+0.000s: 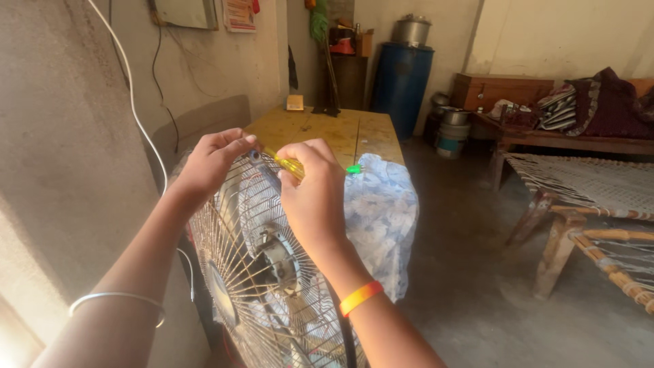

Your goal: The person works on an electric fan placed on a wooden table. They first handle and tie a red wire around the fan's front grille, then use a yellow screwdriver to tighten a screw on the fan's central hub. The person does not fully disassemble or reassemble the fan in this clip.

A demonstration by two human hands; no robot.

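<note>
Round silver wire-mesh fan guard (pixel 259 272) nearest, left hand (pixel 211 163) pinching its top rim, right hand (pixel 313 197) closed around yellow-handled green-capped screwdriver (pixel 293 165) at the rim fastener; keep tip square, guard steady; wooden table (pixel 340 129) behind.

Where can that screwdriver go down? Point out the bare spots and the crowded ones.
Bare wood shows on the yellow table, between the small box at its far end and the white cloth. The floor between cloth and woven cot lies open. Crowded: the fan cage top, where left hand and right hand meet around the screwdriver.
</note>
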